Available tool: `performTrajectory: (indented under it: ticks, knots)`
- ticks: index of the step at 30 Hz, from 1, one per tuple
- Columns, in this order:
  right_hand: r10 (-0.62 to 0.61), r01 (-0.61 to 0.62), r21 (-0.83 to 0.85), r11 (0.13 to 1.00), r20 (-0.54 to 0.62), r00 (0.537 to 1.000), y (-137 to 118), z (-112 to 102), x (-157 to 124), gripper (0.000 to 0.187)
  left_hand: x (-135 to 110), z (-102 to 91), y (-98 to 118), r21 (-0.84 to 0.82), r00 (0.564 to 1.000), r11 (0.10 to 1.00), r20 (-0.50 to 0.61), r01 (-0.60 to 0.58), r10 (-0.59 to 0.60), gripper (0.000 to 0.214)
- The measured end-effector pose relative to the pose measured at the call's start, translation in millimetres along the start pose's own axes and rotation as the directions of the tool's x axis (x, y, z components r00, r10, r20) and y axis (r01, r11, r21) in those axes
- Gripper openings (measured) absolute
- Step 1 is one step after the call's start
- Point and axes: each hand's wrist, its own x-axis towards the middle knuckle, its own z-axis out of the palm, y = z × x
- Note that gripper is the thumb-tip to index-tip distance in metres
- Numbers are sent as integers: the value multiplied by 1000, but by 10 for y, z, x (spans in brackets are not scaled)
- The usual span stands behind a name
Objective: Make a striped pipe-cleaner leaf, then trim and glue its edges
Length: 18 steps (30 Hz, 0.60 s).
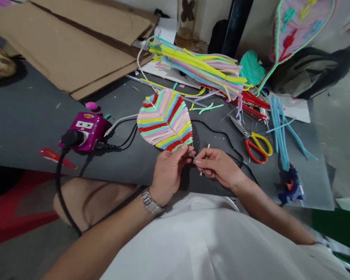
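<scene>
A leaf-shaped piece made of striped pipe cleaners [164,119] in red, yellow, green, blue and pink stands tilted over the dark mat [26,120]. My left hand [168,171] pinches its lower tip, where a thin wire stem comes out. My right hand [216,165] grips that wire stem [193,155] just right of the left hand, fingers closed around it. A metal watch [151,201] sits on my left wrist.
A heap of loose pipe cleaners [198,68] lies behind the leaf. Red-and-yellow scissors [255,144], blue pipe cleaners [281,128] and a blue glue gun [291,186] lie at the right. A purple power strip [86,130] with black cable sits left. Cardboard sheets [76,39] lie at the back left.
</scene>
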Motion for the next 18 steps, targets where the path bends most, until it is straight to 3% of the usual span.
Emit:
performTrajectory:
  ticks: [6, 14, 18]
  knots:
    - [31, -32, 13, 999, 36, 999, -4, -46, -23, 36, 12, -12, -14, 31, 1000, 999, -6, -25, 25, 31]
    - [166, -156, -172, 973, 45, 985, 66, -206, -236, 29, 27, -3, -15, -16, 998, 999, -58, -32, 31, 31]
    - [173, -163, -161, 973, 50, 984, 145, -280, -306, 27, 22, -5, -17, -16, 997, 999, -58, -44, 43, 31]
